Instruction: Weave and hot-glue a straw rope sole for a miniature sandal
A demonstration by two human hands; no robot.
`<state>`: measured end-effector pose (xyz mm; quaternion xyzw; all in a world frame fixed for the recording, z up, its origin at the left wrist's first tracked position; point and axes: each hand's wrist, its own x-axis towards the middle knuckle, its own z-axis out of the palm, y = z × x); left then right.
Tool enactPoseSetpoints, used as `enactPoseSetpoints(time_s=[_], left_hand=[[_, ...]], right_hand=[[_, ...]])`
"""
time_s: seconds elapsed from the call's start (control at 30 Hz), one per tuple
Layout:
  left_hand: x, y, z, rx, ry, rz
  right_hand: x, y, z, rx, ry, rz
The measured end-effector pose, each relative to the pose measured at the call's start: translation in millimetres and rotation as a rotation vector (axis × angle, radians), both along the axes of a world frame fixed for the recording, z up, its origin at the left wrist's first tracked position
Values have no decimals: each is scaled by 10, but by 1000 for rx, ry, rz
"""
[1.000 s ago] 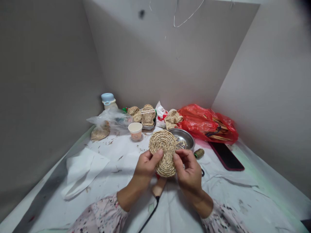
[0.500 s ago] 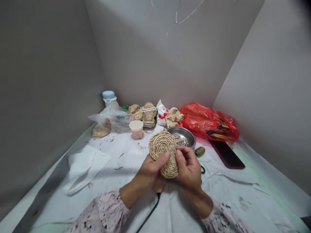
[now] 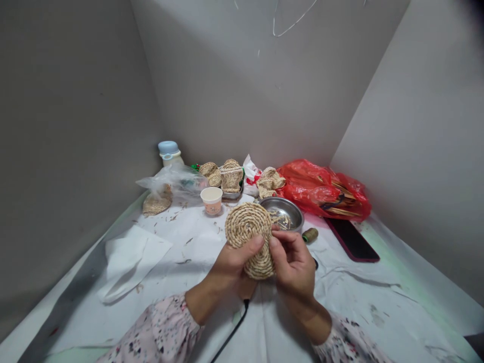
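Observation:
A coiled straw piece (image 3: 247, 224), made of a larger round coil joined to a smaller one below, is held up over the table. My left hand (image 3: 236, 259) is closed on its left side, the thumb lying across the front where the coils meet. At the right edge, my right hand (image 3: 295, 257) pinches with thumb and fingertips against the straw piece; whether a thread or strand is between them cannot be made out. Under the hands lies a wooden handle (image 3: 247, 288) with a black cord (image 3: 235, 330), partly hidden by the piece.
Behind the hands stand a steel bowl (image 3: 298, 212) with straw scraps and a paper cup (image 3: 212, 201). A thread spool (image 3: 310, 235), a phone (image 3: 351, 239) and a red plastic bag (image 3: 313, 186) lie to the right. Straw pieces (image 3: 231, 177) sit at the back; a clear bag (image 3: 174, 179) lies left.
The straw piece has shifted slightly left and tilted, its upper coil leaning further left. Both hands keep their hold, with the right fingers slightly lower on the edge.

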<state>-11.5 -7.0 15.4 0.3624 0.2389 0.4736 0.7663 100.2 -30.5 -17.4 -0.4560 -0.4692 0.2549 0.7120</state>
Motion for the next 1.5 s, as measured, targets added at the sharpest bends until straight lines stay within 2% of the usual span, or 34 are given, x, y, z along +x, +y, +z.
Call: enactPoseSetpoints(time_s=[0.13, 0.37, 0.5, 0.63, 0.77, 0.97, 1.1, 1.2, 1.5], left_hand=[[26, 3, -9, 49, 115, 66], [-2, 17, 84, 213, 448, 322], [7, 0, 78, 216, 548, 301], [9, -58, 146, 171, 462, 230], [-5, -85, 201, 155, 399, 231], [-21, -51, 103, 144, 160, 95], [-33, -26, 24, 129, 61, 17], [-35, -10, 1, 110, 17, -17], [-53, -12, 8, 62, -39, -53]], right_hand=[[31, 72, -8, -12, -25, -204], [95, 119, -96, 162, -256, -246], [137, 137, -66, 290, -460, -335], [117, 78, -11, 387, -616, -303], [91, 20, 13, 420, -671, -244], [114, 60, 6, 419, -736, -284], [152, 76, -19, 360, -814, -197], [172, 67, -34, 360, -879, -163], [179, 85, -32, 451, -976, -204]])
